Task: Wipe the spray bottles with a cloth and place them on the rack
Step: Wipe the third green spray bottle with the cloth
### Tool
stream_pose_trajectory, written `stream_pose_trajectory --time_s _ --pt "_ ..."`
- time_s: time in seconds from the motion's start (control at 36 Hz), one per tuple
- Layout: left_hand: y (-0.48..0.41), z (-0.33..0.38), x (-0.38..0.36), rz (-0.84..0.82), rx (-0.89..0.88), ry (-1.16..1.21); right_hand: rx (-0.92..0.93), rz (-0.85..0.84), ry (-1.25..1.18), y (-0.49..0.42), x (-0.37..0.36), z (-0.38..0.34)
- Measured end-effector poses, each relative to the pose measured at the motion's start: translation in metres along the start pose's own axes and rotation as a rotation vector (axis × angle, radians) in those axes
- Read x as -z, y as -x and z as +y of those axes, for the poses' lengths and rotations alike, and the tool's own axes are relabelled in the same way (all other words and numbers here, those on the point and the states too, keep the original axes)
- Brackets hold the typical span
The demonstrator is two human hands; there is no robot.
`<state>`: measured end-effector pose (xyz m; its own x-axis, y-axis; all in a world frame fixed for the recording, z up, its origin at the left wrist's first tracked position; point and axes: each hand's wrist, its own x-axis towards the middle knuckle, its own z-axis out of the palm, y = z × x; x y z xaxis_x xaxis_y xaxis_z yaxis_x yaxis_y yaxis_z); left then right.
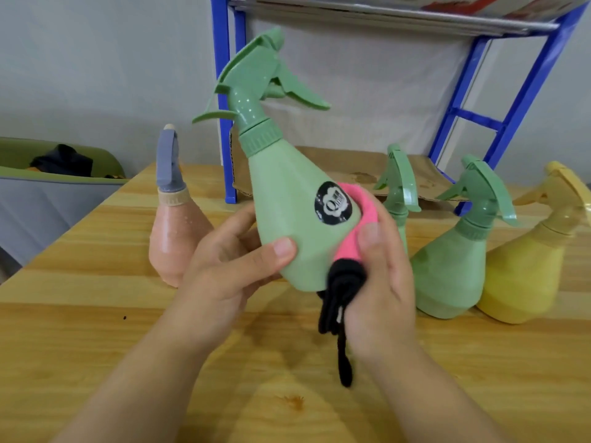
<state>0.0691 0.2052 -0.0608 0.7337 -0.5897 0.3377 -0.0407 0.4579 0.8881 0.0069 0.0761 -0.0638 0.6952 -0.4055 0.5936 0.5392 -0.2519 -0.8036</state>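
5 spray bottles (287,219) (172,238) (399,187) (447,266) (524,276), 1 cloth (348,247)

The left forearm (150,366) and right forearm (428,382) reach forward, both bare. The left hand (230,260) grips the bottle (284,199) near its base, thumb on front. The right hand (383,289) holds a cloth (350,241) against the bottle, thumb pressing on it.

- In the left hand (224,266): the held green bottle (287,203), tilted, trigger head leaning up and left, round black label facing us.
- Pressed on its right side under the right hand (380,282): the pink-and-black cloth (348,247), black end dangling.
- Left of the left hand: the peach bottle (174,238), upright, beaded with droplets, grey head.
- Behind the right hand, half hidden: the second green bottle (399,193).
- Right of it, upright: the third green bottle (454,266), then the yellow bottle (524,270).
- Beyond both hands: the blue rack (499,123).
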Motion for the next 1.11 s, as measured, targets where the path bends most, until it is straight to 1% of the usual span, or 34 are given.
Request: stream_pose_trajectory --time_s 0.06,0.08,0.14,0.19,0.25,0.36,0.39,0.44,0.5,0.53,0.58,0.61,0.64,0.72,0.75,0.81,0.89,0.97,1.03,1.08,1.11 --pt "0.001 0.001 0.001 -0.024 0.019 0.022 -0.17 -0.009 -0.226 -0.001 0.004 -0.004" --pt "0.001 0.002 0.001 -0.03 0.031 0.032 -0.206 -0.014 -0.269 -0.001 0.005 -0.004" --pt "0.0 0.002 0.001 -0.034 0.056 0.025 -0.197 0.002 -0.273 0.001 0.005 -0.002" --pt "-0.003 0.001 0.002 -0.01 0.055 0.006 -0.125 0.049 -0.201 0.001 0.002 0.003" --pt "-0.005 -0.001 0.003 0.048 0.017 0.01 -0.045 0.091 -0.077 0.002 -0.001 0.008" --pt "-0.006 -0.006 0.0 0.127 0.0 0.038 0.12 0.023 0.311 0.006 -0.005 0.012" --pt "-0.005 -0.006 -0.001 0.138 0.0 0.03 0.158 0.001 0.377 0.007 -0.006 0.012" --pt "-0.005 -0.005 -0.002 0.153 -0.007 0.006 0.173 -0.01 0.403 0.007 -0.006 0.013" --pt "-0.004 -0.003 0.0 0.14 -0.009 -0.003 0.118 -0.023 0.349 0.006 -0.005 0.012" --pt "-0.003 -0.001 0.001 0.125 -0.003 0.004 0.05 -0.039 0.245 0.005 -0.002 0.01" --pt "-0.001 0.001 0.003 0.1 0.008 0.006 -0.185 -0.065 -0.078 0.002 0.001 0.003" --pt "-0.001 0.001 0.003 0.098 0.007 0.005 -0.301 -0.076 -0.173 0.001 0.004 0.003" --pt "0.0 0.001 0.002 0.105 0.006 0.012 -0.343 -0.101 -0.218 0.0 0.007 0.005" --pt "0.0 -0.001 0.001 0.127 -0.002 0.023 -0.323 -0.113 -0.2 0.001 0.011 0.01" --pt "-0.001 -0.002 0.0 0.13 -0.003 0.006 -0.322 -0.093 -0.194 0.001 0.009 0.01" --pt "-0.001 -0.002 -0.001 0.119 -0.001 -0.046 -0.256 -0.054 -0.135 0.001 0.004 0.009" --pt "-0.002 -0.001 -0.003 0.102 0.009 -0.058 -0.122 -0.003 0.005 0.005 -0.001 0.012" --pt "-0.003 -0.004 0.0 0.149 0.024 -0.026 0.034 0.036 0.239 0.005 -0.003 0.016" --pt "-0.003 -0.005 0.001 0.142 0.044 -0.037 0.119 0.039 0.344 0.005 -0.003 0.016" --pt "-0.003 -0.005 0.001 0.125 0.038 -0.06 0.165 0.028 0.418 0.006 -0.004 0.018" --pt "-0.003 -0.005 0.001 0.124 0.032 -0.063 0.16 0.017 0.418 0.007 -0.004 0.017"
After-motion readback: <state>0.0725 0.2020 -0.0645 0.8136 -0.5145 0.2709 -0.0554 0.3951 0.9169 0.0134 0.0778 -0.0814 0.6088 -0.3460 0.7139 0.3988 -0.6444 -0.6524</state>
